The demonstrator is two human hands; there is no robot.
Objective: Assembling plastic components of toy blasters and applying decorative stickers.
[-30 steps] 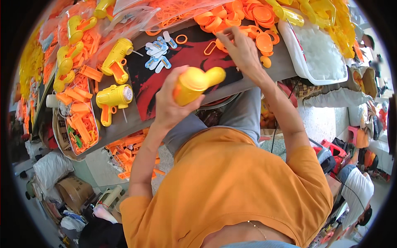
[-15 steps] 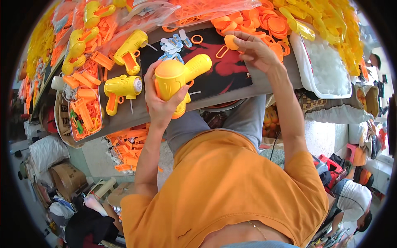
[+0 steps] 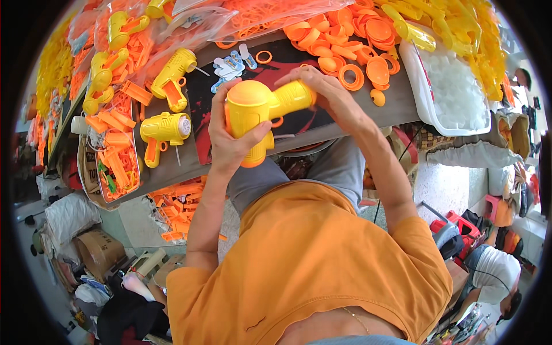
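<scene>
Several left hand fingers hidden behind yellow toy; right hand fingertips unclear at its barrel end, can't tell if pinching anything; left wraps toy over table's near edge, thumb in front; right arches in; half a second ago right held orange disc, clear of toy.

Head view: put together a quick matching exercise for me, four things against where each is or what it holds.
Things
1. Left hand
2. Right hand
3. White tray
4. Blue-and-white tags

Places and states
A. Piled on the black-and-red mat
B. At the far end of the side tube
C. Filled with translucent white pieces
D. Gripping the body of the yellow gun-shaped toy

Pairs: 1-D, 2-B, 3-C, 4-A
</scene>
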